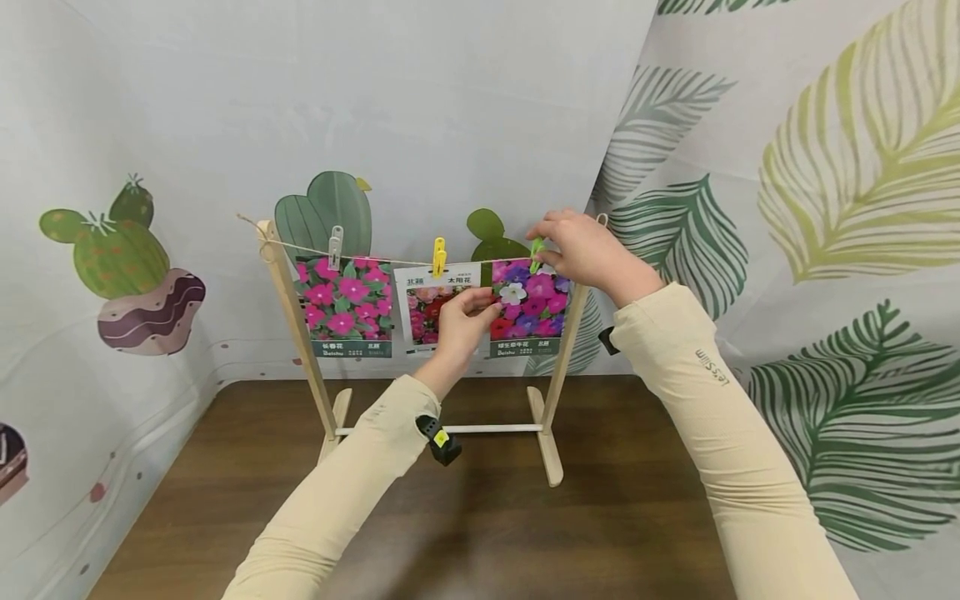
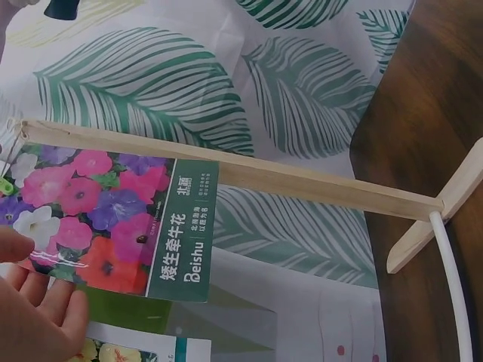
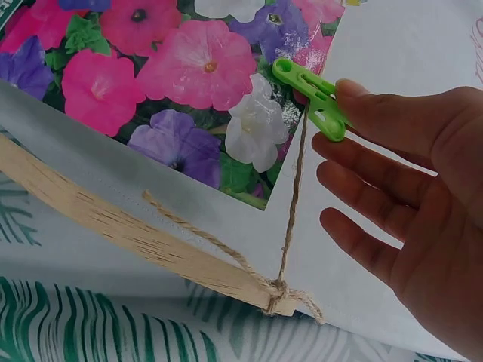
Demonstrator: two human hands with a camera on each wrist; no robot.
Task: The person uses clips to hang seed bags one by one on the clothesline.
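My right hand (image 1: 585, 250) pinches a green clothespin (image 3: 313, 94) between thumb and forefinger. The clothespin is on the twine at the top edge of a flower seed packet (image 1: 529, 308) with pink, purple, red and white blooms. With thumb and fingertips, my left hand (image 1: 462, 329) holds the left edge of that same packet; in the left wrist view its thumb is in front. Behind this hand hangs a second packet (image 1: 422, 312) under a yellow clothespin (image 1: 439, 257), partly hidden. Further left, a pink-flower packet (image 1: 348, 304) hangs from a grey clothespin (image 1: 335, 247).
A wooden rack carries the twine (image 3: 293, 188) between its left post (image 1: 300, 333) and right post (image 1: 564, 358). A white rod (image 1: 491, 429) joins the posts low down. The rack stands on a brown wooden table (image 1: 600, 500), against a leaf-printed curtain (image 1: 690, 150).
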